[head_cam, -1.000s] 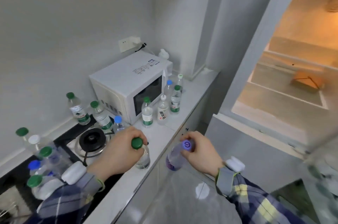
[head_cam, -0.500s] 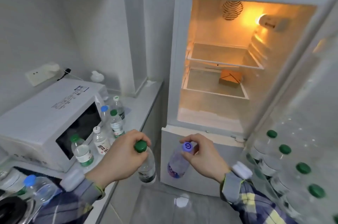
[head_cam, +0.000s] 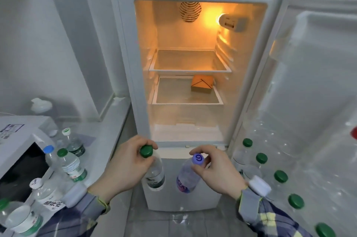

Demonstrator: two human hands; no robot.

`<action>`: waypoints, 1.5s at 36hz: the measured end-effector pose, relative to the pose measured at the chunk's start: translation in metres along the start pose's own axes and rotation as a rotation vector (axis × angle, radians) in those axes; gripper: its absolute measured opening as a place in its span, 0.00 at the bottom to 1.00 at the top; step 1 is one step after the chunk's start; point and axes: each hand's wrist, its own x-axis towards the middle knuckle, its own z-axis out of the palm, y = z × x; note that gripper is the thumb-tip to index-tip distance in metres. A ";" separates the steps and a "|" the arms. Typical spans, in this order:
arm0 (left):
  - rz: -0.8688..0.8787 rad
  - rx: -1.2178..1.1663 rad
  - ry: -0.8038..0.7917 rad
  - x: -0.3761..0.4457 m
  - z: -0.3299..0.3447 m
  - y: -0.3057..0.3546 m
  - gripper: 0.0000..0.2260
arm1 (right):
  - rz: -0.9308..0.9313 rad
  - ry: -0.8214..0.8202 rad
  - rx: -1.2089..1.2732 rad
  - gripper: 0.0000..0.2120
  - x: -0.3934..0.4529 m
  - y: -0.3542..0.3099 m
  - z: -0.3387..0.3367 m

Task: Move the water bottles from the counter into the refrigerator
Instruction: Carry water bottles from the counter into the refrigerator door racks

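Task partway done, judging by layout — a row of green-capped bottles (head_cam: 261, 158) already stands in the open door's rack (head_cam: 309, 188) at right, while several bottles (head_cam: 72, 166) remain on the counter (head_cam: 108, 132) beside the microwave (head_cam: 21, 149), more at the lower left edge. Fridge (head_cam: 193, 101) main shelves hold only a tan box (head_cam: 202, 86) on the lower shelf; upper shelf shows no bottles.

Two bottles in transit now. Left hand (head_cam: 125, 165) wraps fingers and thumb round the neck of a green-cap bottle (head_cam: 154, 175), cap poking out above the fist, bottle hanging upright. Right hand (head_cam: 214, 169) pinches the blue-purple cap of a purple-label bottle (head_cam: 186, 178) with fingertips, bottle hanging tilted slightly toward the left one. Both hands are held out in front of the fridge, near the sill of the lit compartment, the bottles close together but not touching — not yet inside. Placement of these two is left, then the counter lot.
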 end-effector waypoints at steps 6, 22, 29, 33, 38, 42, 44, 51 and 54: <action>0.114 -0.034 -0.067 0.039 0.017 0.016 0.13 | 0.060 0.144 0.032 0.14 -0.004 0.007 -0.028; 0.377 -0.087 -0.229 0.123 0.030 0.048 0.16 | 0.046 0.789 0.046 0.13 -0.011 -0.034 -0.106; 0.424 -0.115 -0.269 0.141 0.031 0.066 0.16 | 0.013 0.920 0.021 0.13 -0.020 -0.052 -0.125; 0.495 -0.150 -0.270 0.150 0.026 0.082 0.16 | 0.030 0.940 -0.018 0.13 -0.025 -0.054 -0.130; 0.540 -0.218 -0.304 0.158 0.028 0.100 0.16 | 0.040 1.068 -0.080 0.12 -0.048 -0.062 -0.142; 0.578 -0.243 -0.334 0.162 0.032 0.115 0.16 | 0.025 1.172 -0.069 0.11 -0.066 -0.070 -0.151; 0.611 -0.257 -0.370 0.163 0.038 0.125 0.15 | 0.039 1.220 -0.091 0.11 -0.077 -0.072 -0.153; 0.701 -0.292 -0.370 0.155 0.044 0.156 0.13 | 0.051 1.362 -0.125 0.12 -0.103 -0.067 -0.161; 0.702 -0.316 -0.364 0.146 0.048 0.166 0.13 | 0.054 1.393 -0.114 0.13 -0.115 -0.065 -0.164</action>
